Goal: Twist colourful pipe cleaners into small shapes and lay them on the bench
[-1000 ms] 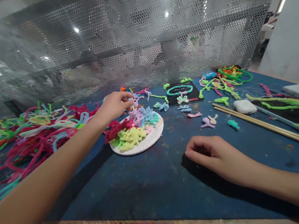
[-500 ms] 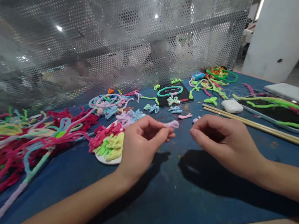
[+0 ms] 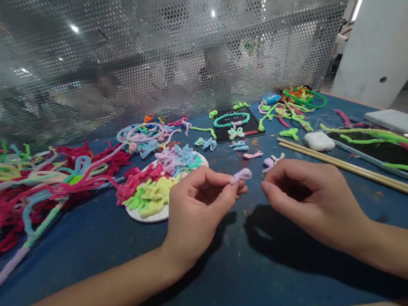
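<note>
Thumb and forefinger of my left hand [image 3: 200, 204] pinch a short lilac pipe cleaner piece [image 3: 243, 174], whose looped end sticks out to the right. My right hand [image 3: 310, 196] is just across from it, a small gap away, its thumb and forefinger closed together. Whatever those right fingertips may hold is hidden. Behind the right fingertips lie small lilac and cream pipe cleaner pieces [image 3: 269, 162], partly covered by that hand. A pink piece [image 3: 253, 155] and blue twisted pieces [image 3: 239, 145] rest farther back on the blue table [image 3: 222, 278].
Left of my hands, a white plate [image 3: 147, 218] carries sorted pipe cleaner bits beside a large red and pastel pile [image 3: 58, 180]. A black timer [image 3: 253, 126] stands behind. To the right are wooden sticks [image 3: 356, 171], a white earbud case [image 3: 319, 141] and a phone [image 3: 394, 145]. Perforated metal mesh [image 3: 172, 40] closes the back.
My left hand has shifted slightly right and down with the lilac piece. More of the small pieces behind my right fingertips now shows. The camera view has moved a little.
</note>
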Demonstrator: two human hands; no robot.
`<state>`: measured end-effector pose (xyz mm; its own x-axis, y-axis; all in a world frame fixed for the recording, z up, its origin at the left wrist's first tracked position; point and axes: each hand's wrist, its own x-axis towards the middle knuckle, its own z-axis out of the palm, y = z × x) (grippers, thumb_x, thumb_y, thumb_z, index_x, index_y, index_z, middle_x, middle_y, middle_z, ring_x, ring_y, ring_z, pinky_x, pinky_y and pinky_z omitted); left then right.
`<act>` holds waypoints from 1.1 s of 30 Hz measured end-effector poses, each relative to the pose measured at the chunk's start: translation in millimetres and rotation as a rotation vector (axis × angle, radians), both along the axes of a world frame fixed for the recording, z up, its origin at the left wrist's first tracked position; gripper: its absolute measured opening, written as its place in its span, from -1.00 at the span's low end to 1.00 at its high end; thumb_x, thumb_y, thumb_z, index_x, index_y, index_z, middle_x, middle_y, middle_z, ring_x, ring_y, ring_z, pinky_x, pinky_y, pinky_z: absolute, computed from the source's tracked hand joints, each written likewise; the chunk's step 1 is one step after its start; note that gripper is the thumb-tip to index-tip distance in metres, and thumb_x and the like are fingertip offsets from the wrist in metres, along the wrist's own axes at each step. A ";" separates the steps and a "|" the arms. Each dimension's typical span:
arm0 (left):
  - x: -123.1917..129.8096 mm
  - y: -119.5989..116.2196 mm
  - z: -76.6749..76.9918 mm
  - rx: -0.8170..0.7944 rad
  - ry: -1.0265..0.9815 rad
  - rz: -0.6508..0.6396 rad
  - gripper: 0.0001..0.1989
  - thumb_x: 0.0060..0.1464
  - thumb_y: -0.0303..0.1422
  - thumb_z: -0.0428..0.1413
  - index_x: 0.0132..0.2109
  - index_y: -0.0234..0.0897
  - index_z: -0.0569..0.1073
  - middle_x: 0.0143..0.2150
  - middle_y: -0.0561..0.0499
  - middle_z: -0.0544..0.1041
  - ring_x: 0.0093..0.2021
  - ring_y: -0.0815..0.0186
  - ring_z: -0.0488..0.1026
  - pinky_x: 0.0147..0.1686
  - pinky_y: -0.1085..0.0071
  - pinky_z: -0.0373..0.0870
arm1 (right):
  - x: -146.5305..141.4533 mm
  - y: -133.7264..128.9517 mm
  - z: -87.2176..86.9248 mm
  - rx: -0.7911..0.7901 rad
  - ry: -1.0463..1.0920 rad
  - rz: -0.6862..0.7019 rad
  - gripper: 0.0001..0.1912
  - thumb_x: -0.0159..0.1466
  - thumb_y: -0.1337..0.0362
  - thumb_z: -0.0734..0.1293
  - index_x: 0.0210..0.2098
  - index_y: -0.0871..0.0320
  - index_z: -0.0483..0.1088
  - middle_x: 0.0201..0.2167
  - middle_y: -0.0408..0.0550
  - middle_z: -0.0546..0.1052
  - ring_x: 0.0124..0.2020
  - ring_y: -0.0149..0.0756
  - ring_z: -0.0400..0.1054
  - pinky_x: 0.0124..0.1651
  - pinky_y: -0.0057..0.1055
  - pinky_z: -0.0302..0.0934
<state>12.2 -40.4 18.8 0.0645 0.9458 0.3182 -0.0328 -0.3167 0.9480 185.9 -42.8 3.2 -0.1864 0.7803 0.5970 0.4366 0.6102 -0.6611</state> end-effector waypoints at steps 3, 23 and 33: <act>-0.9 0.1 -0.6 0.004 -0.012 0.014 -0.89 -0.04 -0.56 0.23 -0.43 -0.31 0.48 -0.45 0.14 0.63 -0.40 0.43 0.61 -0.36 0.70 0.53 | 0.0 -1.2 1.0 0.000 -0.016 0.007 -0.84 0.20 0.41 0.28 -0.51 0.13 0.32 -0.65 -0.25 0.33 -0.64 -0.52 0.16 -0.60 -0.55 0.05; -3.3 -5.5 -3.8 0.166 0.137 0.066 -0.84 -0.05 -0.60 0.21 -0.39 -0.22 0.55 -0.40 0.16 0.63 -0.37 0.48 0.59 -0.32 0.71 0.51 | -1.4 -1.3 2.2 -0.043 0.007 0.016 -0.85 0.21 0.39 0.28 -0.49 0.13 0.32 -0.62 -0.23 0.36 -0.61 -0.50 0.21 -0.56 -0.54 0.09; -4.6 -7.2 -7.7 0.165 0.160 0.058 -0.84 -0.05 -0.59 0.22 -0.41 -0.21 0.54 -0.39 0.14 0.63 -0.36 0.44 0.59 -0.29 0.66 0.53 | -0.3 -3.4 0.7 -0.049 0.018 -0.003 -0.85 0.25 0.36 0.28 -0.47 0.13 0.34 -0.60 -0.22 0.37 -0.60 -0.50 0.20 -0.54 -0.53 0.09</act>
